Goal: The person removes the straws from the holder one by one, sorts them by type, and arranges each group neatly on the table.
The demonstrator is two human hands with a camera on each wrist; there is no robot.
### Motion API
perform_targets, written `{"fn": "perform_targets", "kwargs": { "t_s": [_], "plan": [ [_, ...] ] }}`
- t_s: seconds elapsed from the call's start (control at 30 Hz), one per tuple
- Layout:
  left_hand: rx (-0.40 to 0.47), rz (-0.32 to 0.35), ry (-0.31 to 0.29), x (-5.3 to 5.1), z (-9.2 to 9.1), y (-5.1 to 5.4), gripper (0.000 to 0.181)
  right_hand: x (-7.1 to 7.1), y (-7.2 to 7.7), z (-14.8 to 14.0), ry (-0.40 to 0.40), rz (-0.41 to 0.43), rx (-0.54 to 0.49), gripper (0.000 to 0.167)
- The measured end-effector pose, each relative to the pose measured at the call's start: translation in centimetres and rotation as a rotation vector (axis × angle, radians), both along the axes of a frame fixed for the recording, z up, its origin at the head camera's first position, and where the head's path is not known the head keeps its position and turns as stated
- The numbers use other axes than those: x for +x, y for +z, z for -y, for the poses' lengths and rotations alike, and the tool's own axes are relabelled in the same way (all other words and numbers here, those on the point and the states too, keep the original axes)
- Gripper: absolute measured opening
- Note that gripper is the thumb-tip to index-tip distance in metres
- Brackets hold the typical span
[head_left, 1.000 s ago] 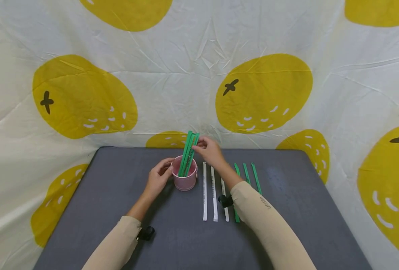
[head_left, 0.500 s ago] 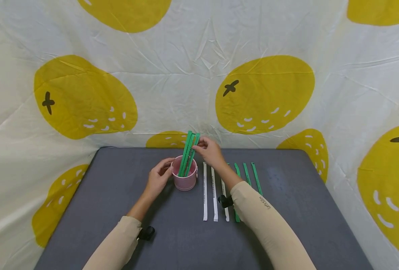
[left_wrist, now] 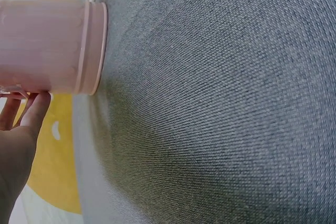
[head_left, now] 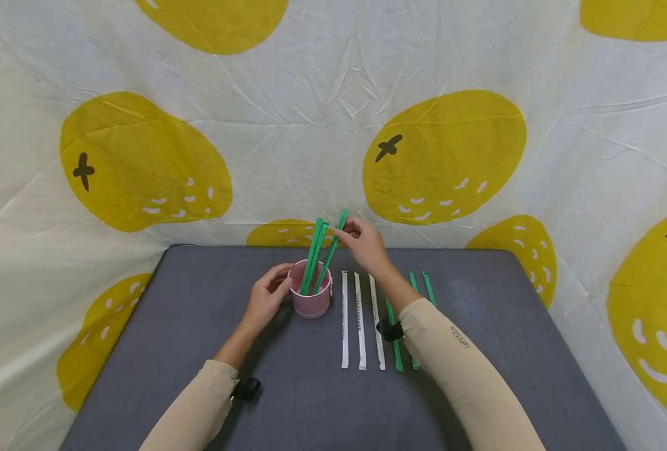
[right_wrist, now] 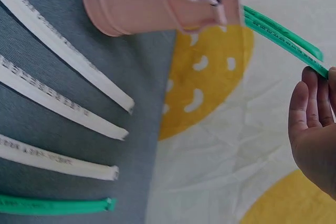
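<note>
A small pink bucket (head_left: 310, 305) with side handles stands upright on the dark table. My left hand (head_left: 268, 291) holds its left side near the rim; in the left wrist view the thumb touches the wall of the bucket (left_wrist: 47, 45). Several green paper-wrapped straws (head_left: 313, 257) lean inside the bucket. Between thumb and fingers, my right hand (head_left: 364, 241) pinches one green straw (head_left: 333, 246) near its top end. That straw's lower end is in the bucket, and its upper part tilts right, apart from the others.
Right of the bucket, white wrapped straws (head_left: 344, 319) lie in a row on the table (head_left: 198, 300). Several green straws (head_left: 398, 351) continue the row, partly hidden under my right forearm. A white cloth with yellow fruit prints (head_left: 299, 163) hangs behind the table.
My right hand has moved up and right, drawing one green straw away from the bunch in the bucket. The left hand keeps its place at the bucket.
</note>
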State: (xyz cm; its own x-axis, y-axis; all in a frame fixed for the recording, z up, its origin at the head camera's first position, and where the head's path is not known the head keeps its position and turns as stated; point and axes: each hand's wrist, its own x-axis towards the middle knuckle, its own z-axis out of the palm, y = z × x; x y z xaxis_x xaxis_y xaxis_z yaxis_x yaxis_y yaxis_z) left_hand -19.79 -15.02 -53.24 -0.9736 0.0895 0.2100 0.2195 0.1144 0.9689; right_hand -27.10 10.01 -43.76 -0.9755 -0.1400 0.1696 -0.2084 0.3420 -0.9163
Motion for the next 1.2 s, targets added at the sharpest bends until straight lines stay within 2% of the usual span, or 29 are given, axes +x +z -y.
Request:
{"fn": "perform_targets", "kwargs": {
  "t_s": [0.2,0.4,0.5,0.53,0.67,0.73,0.97,1.2],
  "plan": [
    [0.009,-0.018,0.001,0.2,0.1,-0.1,0.034,0.4,1.8,-0.9,-0.003,-0.010,-0.046,0.025],
    [0.014,-0.016,-0.015,0.4,0.0,0.3,0.034,0.2,3.9,-2.2,-0.025,-0.036,-0.162,0.029],
    [0.013,0.000,-0.012,0.4,-0.1,0.3,0.035,0.0,4.6,-2.8,-0.045,-0.041,-0.181,0.031],
    [0.009,-0.005,-0.008,0.2,-0.1,-0.1,0.035,-0.2,4.4,-3.1,-0.053,-0.053,-0.181,0.033],
    [0.017,0.010,-0.013,0.2,-0.2,0.1,0.036,-0.4,5.1,-4.0,-0.075,-0.064,-0.202,0.036],
    [0.022,0.019,-0.021,0.3,-0.3,0.5,0.037,-0.4,5.5,-4.5,-0.082,-0.072,-0.225,0.036],
    [0.018,0.037,-0.042,1.4,-0.6,3.1,0.037,-0.3,6.7,-6.7,-0.109,-0.096,-0.320,0.029],
    [0.001,0.022,-0.020,1.6,-0.7,3.2,0.035,0.1,7.1,-10.1,-0.159,-0.105,-0.353,0.017]
  ]
}}
